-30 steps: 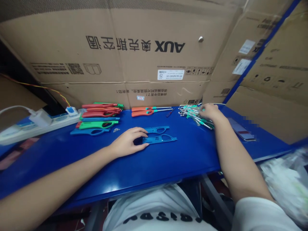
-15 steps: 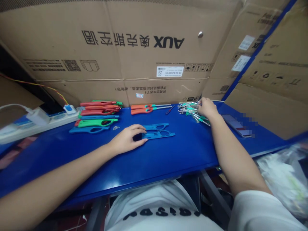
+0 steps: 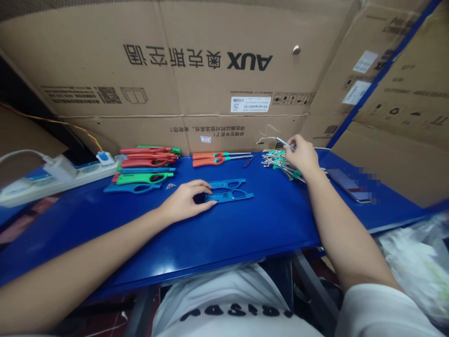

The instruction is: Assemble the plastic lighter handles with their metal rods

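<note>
My left hand [image 3: 187, 202] rests on the table around the left ends of two blue lighter casing halves [image 3: 233, 195], which lie side by side. Its thumb touches the near half and its fingers the far one. My right hand [image 3: 304, 154] pinches a thin metal lighter tube [image 3: 285, 143] with a pale wire trailing from its left end. The tube is raised just over a pile of similar metal tubes with green parts [image 3: 277, 161].
Stacked red, green and blue lighter handles [image 3: 145, 164] lie at the left, near small metal pieces [image 3: 170, 186]. Two orange lighters [image 3: 210, 161] and a small screwdriver-like tool [image 3: 249, 162] lie at the back. A phone [image 3: 349, 185] is on the right; a power strip [image 3: 84, 175] stands left. Cardboard [image 3: 196, 93] walls the back.
My right hand has lifted a metal lighter tube with its wire up from the pile. My left hand stays at the blue casing halves. The view has shifted slightly.
</note>
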Demonstrator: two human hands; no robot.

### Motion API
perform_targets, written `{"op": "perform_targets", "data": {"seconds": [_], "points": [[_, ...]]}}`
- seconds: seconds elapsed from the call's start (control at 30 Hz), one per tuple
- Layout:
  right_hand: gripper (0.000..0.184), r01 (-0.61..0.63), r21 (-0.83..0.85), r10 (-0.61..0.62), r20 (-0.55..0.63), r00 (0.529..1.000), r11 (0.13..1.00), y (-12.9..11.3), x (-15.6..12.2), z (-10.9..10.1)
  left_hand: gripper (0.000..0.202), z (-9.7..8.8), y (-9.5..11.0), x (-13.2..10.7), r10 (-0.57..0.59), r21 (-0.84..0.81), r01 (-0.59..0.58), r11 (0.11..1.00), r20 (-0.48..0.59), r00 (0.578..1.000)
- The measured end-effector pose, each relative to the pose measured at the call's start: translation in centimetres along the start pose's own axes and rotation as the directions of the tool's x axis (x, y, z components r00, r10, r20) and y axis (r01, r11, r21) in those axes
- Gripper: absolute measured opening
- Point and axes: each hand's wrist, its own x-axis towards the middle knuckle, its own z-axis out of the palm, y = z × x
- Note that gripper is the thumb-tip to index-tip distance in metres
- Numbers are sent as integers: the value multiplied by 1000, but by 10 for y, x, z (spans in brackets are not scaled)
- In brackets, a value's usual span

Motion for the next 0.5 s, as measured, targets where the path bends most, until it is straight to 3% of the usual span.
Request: {"op": "perform_targets", "data": {"seconds": [0.13, 0.27, 0.4, 0.5], "points": [[14, 20, 120, -9, -89, 996, 993, -2, 1, 0, 29, 1, 0, 0, -2, -4, 2, 1000, 4, 1000], [18, 185, 208, -159, -135, 978, 960, -1, 2, 5, 31, -4, -3, 0, 15, 47, -16, 999, 25, 1000], [22, 397, 239, -387, -88, 918, 886, -7, -4, 10, 33, -17, -10, 1, 69, 159, -92, 983, 141, 988], [20, 523, 299, -549, 3, 836, 798, -20, -14, 13, 32, -28, -14, 3, 91, 212, -137, 968, 213, 973]]}}
